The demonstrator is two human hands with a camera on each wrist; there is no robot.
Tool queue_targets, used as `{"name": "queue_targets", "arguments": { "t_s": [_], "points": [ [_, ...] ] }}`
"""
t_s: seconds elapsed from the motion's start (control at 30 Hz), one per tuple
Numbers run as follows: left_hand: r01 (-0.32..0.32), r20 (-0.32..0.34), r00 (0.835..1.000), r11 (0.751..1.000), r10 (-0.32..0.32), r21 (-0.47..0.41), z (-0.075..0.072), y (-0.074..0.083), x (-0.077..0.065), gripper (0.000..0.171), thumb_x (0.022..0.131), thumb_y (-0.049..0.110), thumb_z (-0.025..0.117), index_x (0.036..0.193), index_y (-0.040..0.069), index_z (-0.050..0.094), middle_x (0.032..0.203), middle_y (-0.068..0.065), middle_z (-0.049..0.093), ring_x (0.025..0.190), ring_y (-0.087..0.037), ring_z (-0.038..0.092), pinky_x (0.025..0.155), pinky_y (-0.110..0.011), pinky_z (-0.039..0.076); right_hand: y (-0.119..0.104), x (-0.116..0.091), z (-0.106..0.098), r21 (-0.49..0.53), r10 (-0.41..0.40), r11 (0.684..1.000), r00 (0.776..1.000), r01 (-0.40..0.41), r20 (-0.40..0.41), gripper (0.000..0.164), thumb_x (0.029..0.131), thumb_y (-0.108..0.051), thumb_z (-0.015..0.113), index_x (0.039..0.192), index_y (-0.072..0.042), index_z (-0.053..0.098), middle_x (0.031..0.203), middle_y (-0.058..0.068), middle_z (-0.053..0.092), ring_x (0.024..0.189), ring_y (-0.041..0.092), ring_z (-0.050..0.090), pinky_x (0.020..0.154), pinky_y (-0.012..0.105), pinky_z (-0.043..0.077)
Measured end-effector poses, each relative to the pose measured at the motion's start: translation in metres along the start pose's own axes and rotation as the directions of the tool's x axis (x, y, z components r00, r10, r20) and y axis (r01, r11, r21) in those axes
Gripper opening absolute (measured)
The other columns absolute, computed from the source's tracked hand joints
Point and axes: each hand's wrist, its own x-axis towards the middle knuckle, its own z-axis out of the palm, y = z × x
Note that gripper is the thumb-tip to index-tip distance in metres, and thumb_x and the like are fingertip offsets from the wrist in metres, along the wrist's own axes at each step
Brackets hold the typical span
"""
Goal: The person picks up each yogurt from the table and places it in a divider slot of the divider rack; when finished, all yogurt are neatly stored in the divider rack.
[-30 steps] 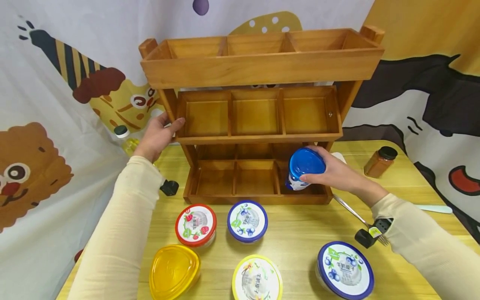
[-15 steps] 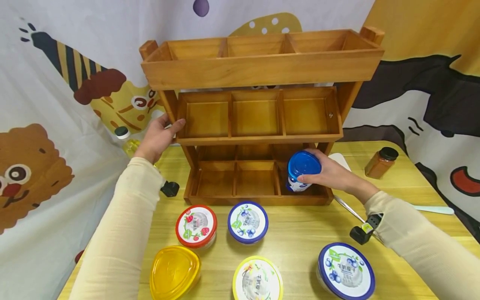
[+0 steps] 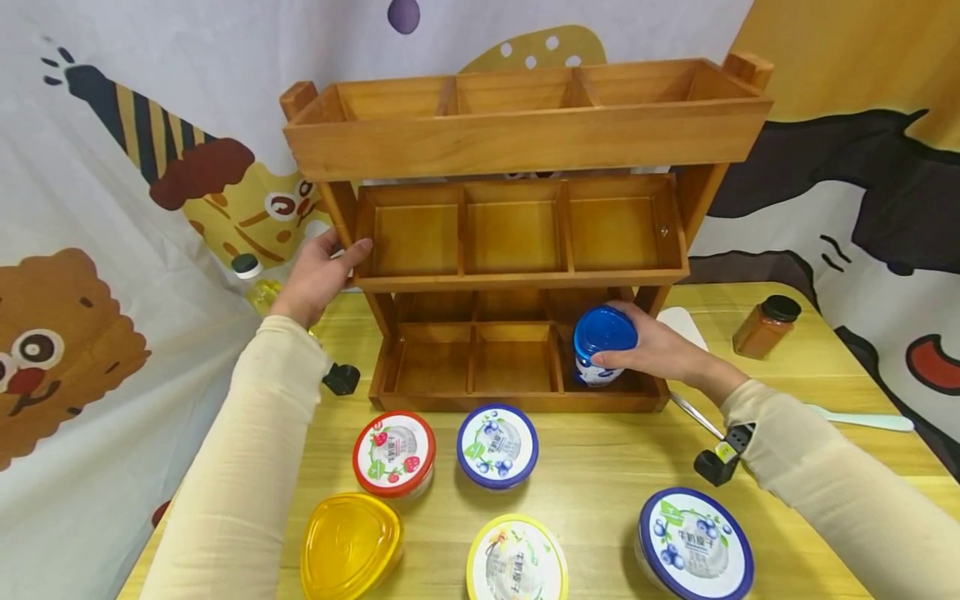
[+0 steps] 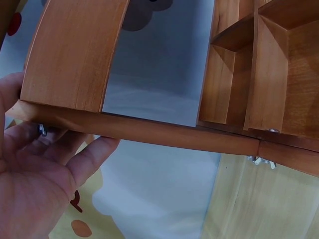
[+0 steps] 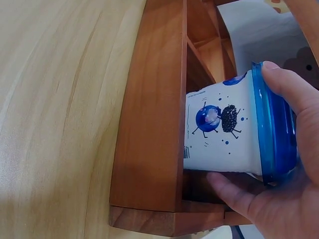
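A white tub with a blue lid (image 3: 604,330) and printed berries stands in the right compartment of the bottom tier of a wooden three-tier rack (image 3: 525,137). My right hand (image 3: 656,342) grips the tub at its lid and side; the right wrist view shows the tub's printed wall (image 5: 219,127) behind the rack's front board, its base hidden. On the other side, my left hand (image 3: 318,271) holds the rack's left side at the middle tier. In the left wrist view, the thumb and fingers of the left hand (image 4: 45,169) lie around the wooden side post (image 4: 164,133).
On the table before the rack stand a red-lidded tub (image 3: 393,454), blue-lidded tubs (image 3: 497,447) (image 3: 696,543), a yellow-rimmed tub (image 3: 517,560) and an amber triangular-lidded container (image 3: 351,546). At right are a spice jar (image 3: 767,327) and a fork (image 3: 697,414); an oil bottle (image 3: 258,283) is at left.
My right hand and the blue-lidded white tub have moved slightly down and left, lower into the compartment. The left hand stays on the rack.
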Motion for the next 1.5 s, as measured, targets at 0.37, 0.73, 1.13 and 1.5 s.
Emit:
{"name": "queue_targets", "arguments": {
  "t_s": [0.37,0.73,1.13,1.5],
  "points": [
    [-0.012,-0.006,1.000,1.000,0.012,0.000,0.001,-0.001,0.000,0.061,0.100,0.045,0.051,0.150,0.014,0.037,0.142,-0.010,0.048,0.122,-0.022,0.052,0.107,-0.043,0.045,-0.001,0.002,0.003,0.008,0.013,1.000,1.000,-0.013,0.008,0.103,0.087,-0.051,0.070,0.156,-0.006,0.008,0.153,0.031,0.028,0.134,0.053,0.037,0.105,0.068,0.038],
    [-0.009,-0.001,1.000,1.000,0.009,0.003,0.001,-0.001,0.000,0.062,0.100,0.046,0.051,0.151,0.015,0.036,0.144,-0.009,0.047,0.125,-0.023,0.051,0.109,-0.045,0.044,0.001,-0.009,-0.005,0.041,0.007,0.999,1.000,-0.007,-0.009,0.106,0.088,-0.049,0.070,0.158,-0.006,0.002,0.157,0.031,0.021,0.139,0.051,0.031,0.109,0.067,0.033],
    [-0.015,-0.009,1.000,1.000,0.015,0.007,0.000,-0.003,0.000,0.062,0.100,0.048,0.051,0.151,0.015,0.036,0.141,-0.010,0.048,0.120,-0.021,0.053,0.105,-0.042,0.046,-0.002,-0.045,-0.030,0.060,-0.079,0.995,0.996,0.081,-0.030,0.098,0.091,-0.029,0.072,0.157,-0.002,0.005,0.156,0.028,0.026,0.141,0.050,0.028,0.109,0.065,0.033],
    [-0.008,-0.012,1.000,1.000,0.008,0.008,0.002,0.000,-0.001,0.062,0.100,0.046,0.050,0.152,0.015,0.035,0.143,-0.011,0.048,0.123,-0.022,0.052,0.106,-0.043,0.045,-0.004,-0.098,-0.032,0.035,-0.177,0.983,0.976,0.182,-0.127,0.088,0.091,-0.016,0.071,0.159,-0.019,0.016,0.156,0.018,0.034,0.137,0.034,0.042,0.103,0.031,0.049]
  ]
}}
